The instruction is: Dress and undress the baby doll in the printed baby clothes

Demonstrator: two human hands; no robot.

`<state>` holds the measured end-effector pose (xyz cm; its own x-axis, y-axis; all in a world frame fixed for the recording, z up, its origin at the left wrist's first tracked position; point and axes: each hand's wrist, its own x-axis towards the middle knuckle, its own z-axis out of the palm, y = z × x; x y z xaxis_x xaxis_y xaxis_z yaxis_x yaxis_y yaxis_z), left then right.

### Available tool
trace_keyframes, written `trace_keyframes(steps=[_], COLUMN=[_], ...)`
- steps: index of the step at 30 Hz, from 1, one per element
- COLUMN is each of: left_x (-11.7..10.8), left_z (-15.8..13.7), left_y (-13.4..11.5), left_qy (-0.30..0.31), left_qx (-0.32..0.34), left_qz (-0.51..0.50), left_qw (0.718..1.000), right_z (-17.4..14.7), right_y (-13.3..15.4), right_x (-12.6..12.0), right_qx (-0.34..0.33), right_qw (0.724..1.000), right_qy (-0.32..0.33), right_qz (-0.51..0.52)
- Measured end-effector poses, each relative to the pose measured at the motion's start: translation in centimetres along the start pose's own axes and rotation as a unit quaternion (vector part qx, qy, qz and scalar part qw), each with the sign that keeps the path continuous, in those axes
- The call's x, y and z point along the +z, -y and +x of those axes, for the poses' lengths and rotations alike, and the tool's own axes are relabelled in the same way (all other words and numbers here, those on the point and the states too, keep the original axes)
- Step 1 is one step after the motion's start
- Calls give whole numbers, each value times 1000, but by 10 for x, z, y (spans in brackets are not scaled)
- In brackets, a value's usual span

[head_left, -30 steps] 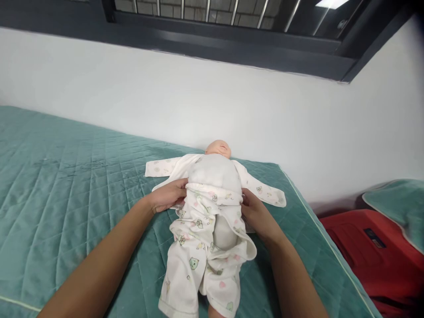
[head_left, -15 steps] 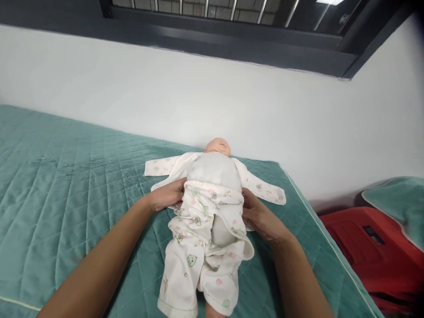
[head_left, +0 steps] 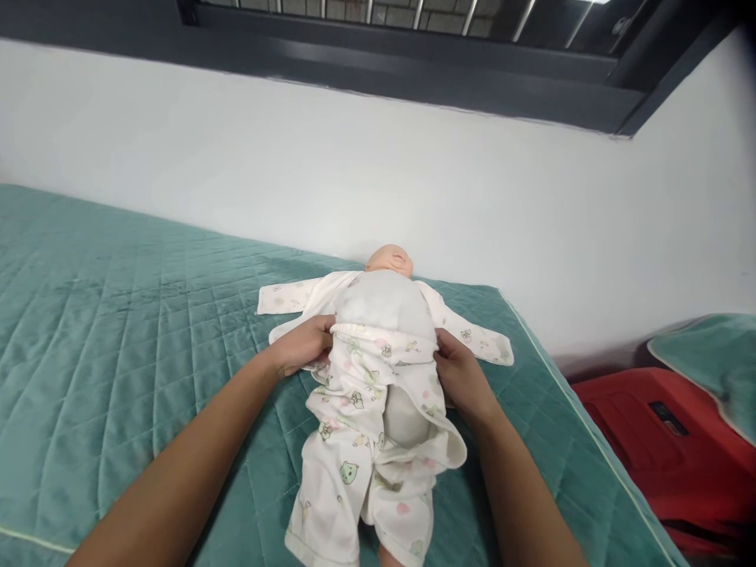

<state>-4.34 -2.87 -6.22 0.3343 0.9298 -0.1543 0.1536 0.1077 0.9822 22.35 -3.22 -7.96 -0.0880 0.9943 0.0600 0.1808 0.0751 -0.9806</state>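
A baby doll (head_left: 387, 299) lies on its back, its head by the wall and its grey-white torso bare. White baby pants (head_left: 354, 394) with small green and pink prints cover its hips and legs, and a gap in the cloth shows the body underneath. My left hand (head_left: 304, 344) pinches the waistband at the doll's left-hand side in view. On the opposite side my right hand (head_left: 461, 372) grips the waistband too, fingertips partly hidden. Beneath the doll a printed white baby shirt (head_left: 472, 339) is spread open with both sleeves stretched outward.
The doll rests on a green quilted bed cover (head_left: 147, 315) near the bed's right edge. A white wall (head_left: 354, 173) rises behind, below a dark window frame (head_left: 413, 71). To the right is a red case (head_left: 655, 425), partly under green cloth (head_left: 709, 362).
My right hand has moved slightly up and closed on the waistband. The pants' waist and loose flap have shifted a little to the right. My left hand has barely moved.
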Motion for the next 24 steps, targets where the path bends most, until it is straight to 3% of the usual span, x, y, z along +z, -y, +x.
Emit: trace_keyframes(steps=[7, 14, 19, 24], left_x=[-1, -17, -21, -18], left_z=[1, -5, -7, -3], left_y=[-2, -7, -7, 0], left_qy=[-6, 17, -21, -62], left_qx=[6, -9, 30, 49], left_qz=[40, 70, 34, 66], left_qw=[999, 997, 999, 995], right_z=[4, 2, 0, 2], right_y=[-8, -9, -6, -10], right_x=[-5, -9, -10, -13], right_qx=[11, 19, 14, 22], right_qw=[1000, 999, 999, 997], right_qy=[7, 5, 27, 30], right_qz=[-5, -29, -37, -66])
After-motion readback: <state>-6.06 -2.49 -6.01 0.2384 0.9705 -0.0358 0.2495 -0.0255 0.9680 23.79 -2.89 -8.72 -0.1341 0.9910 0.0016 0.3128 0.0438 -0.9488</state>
